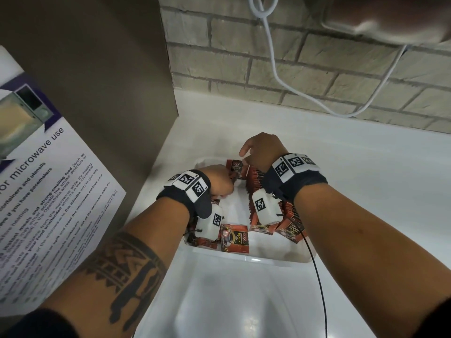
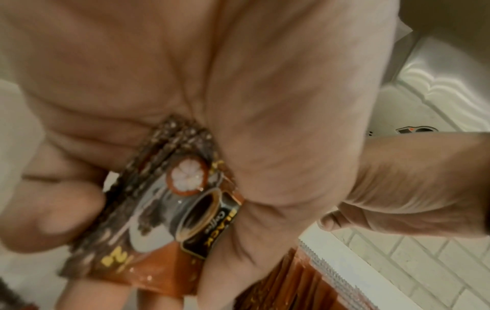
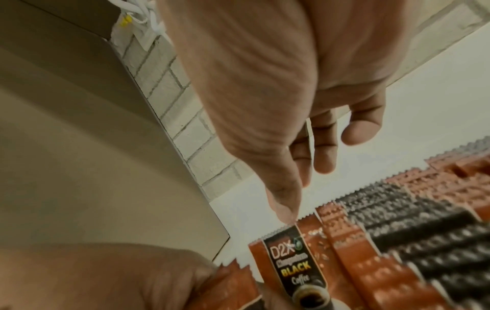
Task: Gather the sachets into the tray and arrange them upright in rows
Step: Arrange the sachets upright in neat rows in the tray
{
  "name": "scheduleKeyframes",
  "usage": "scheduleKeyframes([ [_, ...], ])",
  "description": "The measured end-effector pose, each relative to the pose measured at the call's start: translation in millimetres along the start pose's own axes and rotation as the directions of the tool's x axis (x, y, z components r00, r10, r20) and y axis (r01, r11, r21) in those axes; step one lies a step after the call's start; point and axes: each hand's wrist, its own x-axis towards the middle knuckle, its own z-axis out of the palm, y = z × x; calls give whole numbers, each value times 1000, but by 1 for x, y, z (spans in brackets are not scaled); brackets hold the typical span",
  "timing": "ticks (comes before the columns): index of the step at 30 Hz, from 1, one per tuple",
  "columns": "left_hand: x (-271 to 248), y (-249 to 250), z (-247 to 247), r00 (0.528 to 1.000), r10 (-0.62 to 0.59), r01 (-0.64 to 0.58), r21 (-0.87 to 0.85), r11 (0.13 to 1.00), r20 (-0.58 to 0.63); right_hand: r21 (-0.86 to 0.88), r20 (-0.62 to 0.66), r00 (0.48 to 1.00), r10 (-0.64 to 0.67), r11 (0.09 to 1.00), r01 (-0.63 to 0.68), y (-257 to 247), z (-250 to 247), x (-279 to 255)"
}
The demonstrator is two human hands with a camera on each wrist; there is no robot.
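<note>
A brown panel (image 1: 102,69) stands close on the left hand's (image 1: 217,179) outer side; the tray (image 1: 268,261) rim hems both hands. The left hand grips a few sachets (image 2: 164,209) together. The right hand (image 1: 262,152), fingers loose, touches its thumb to the upright row (image 3: 397,241) beneath it.

Red-brown sachets (image 1: 235,237) printed with a black panel, yellow "BLACK" lettering and a dark coffee cup fill a white tray (image 1: 268,261) on a white desk (image 1: 366,167). Black wristbands (image 1: 296,182) carry white blocks with black square codes. Behind, a pale grey brick wall (image 1: 317,64) and white cable (image 1: 275,69); a purple-and-white notice (image 1: 48,179) at left.
</note>
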Motion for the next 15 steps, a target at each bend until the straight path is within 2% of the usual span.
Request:
scheduleKeyframes([
  [3, 3, -8, 3, 999, 12, -18, -126, 992, -52, 41, -75, 997, -12, 999, 15, 1, -5, -4],
  [5, 1, -15, 0, 999, 6, -22, -358, 934, -44, 80, -117, 993, -28, 996, 38, 2, -10, -9],
  [7, -5, -21, -6, 999, 43, -52, -622, 781, -30, 183, -138, 989, -60, 979, 85, 1, -15, -17],
  [9, -12, -26, -10, 985, 102, -171, -770, 615, -137, 284, -109, 988, -110, 949, 137, -3, -18, -27],
  [12, -22, -27, -11, 950, 174, -308, -858, 411, -258, 348, -76, 985, -155, 922, 172, -8, -18, -33],
  [15, -29, -24, -10, 922, 221, -375, -875, 306, -318, 409, -105, 984, -144, 896, 175, -10, -22, -32],
])
